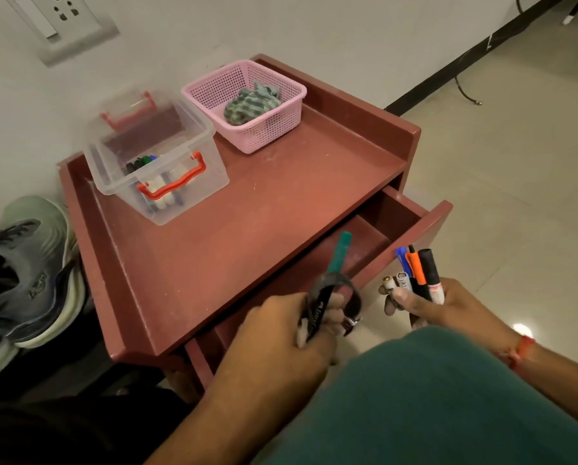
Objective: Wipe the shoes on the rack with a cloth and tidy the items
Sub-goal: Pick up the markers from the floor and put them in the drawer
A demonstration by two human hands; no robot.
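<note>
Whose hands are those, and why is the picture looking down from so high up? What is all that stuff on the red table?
There is no machine here, only a person. A camera worn on their head looks down, so you see what they see. The left hand grips a green marker and a black strap. The right hand holds a bunch of pens and markers. Below them a drawer of the red cabinet stands pulled open. On top sit a clear box with some markers inside, and a pink basket holding a striped cloth. Shoes wait at the left.
</note>
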